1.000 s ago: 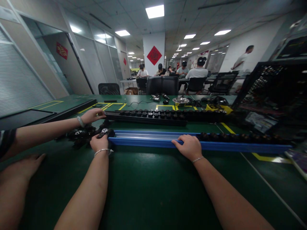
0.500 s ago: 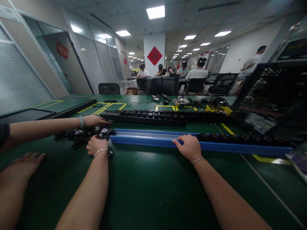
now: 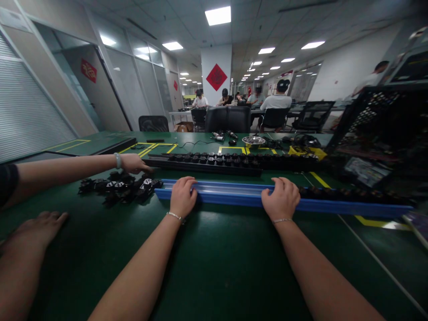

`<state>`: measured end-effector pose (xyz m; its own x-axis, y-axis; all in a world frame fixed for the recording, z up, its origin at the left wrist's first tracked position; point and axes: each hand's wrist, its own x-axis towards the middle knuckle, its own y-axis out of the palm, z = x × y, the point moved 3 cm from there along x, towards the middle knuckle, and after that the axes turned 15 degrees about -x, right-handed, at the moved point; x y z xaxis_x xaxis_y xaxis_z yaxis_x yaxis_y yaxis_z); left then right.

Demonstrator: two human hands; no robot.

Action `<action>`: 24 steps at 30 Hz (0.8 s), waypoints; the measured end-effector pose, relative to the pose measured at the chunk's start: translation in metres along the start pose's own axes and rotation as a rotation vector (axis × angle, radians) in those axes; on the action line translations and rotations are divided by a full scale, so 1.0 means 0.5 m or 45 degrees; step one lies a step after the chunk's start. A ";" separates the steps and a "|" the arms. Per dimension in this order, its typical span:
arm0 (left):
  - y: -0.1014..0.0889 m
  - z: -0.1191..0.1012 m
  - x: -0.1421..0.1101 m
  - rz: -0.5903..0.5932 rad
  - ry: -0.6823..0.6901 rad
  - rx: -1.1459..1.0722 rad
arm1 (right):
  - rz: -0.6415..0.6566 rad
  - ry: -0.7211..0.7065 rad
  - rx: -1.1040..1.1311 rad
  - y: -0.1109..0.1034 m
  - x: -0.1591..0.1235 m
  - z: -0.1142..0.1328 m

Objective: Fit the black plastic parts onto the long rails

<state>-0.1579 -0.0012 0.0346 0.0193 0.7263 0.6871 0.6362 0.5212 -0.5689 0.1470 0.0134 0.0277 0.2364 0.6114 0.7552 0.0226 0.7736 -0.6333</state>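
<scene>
Blue rail, one, on green table: your left hand grasps its left part, your right hand its middle, fingers curled. Black parts: one pile, beside its left end.

I see the rail across the table, left hand on its left part, right hand at its middle. Row of parts in the rail's right stretch; loose parts by its left end. Channel directly behind the rail, more units in it. Bowl farther behind the rail's middle, bin behind its right part. Co-worker's far hand behind-left of the rail, near hand front-left. Chairs well behind the rail, past the table.
</scene>
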 end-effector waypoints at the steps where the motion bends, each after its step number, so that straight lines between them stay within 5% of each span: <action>1: 0.009 -0.009 -0.002 0.070 0.044 -0.011 | 0.006 0.020 -0.002 0.004 0.000 -0.003; 12: 0.014 -0.002 -0.007 0.347 -0.010 -0.023 | 0.036 0.082 0.073 0.008 0.006 -0.011; 19: 0.026 -0.008 -0.005 0.396 -0.080 -0.156 | 0.043 0.015 0.170 0.017 0.009 -0.014; 22: -0.018 0.004 -0.012 0.305 -0.341 -0.348 | 0.057 0.006 0.195 0.016 0.009 -0.011; 24: -0.090 0.023 -0.025 0.253 -0.439 -0.369 | 0.073 0.001 0.206 0.012 0.009 -0.007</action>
<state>-0.1957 -0.0286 0.0462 -0.0631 0.9305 0.3608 0.8356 0.2469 -0.4907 0.1518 0.0202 0.0265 0.2339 0.6553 0.7183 -0.1474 0.7541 -0.6400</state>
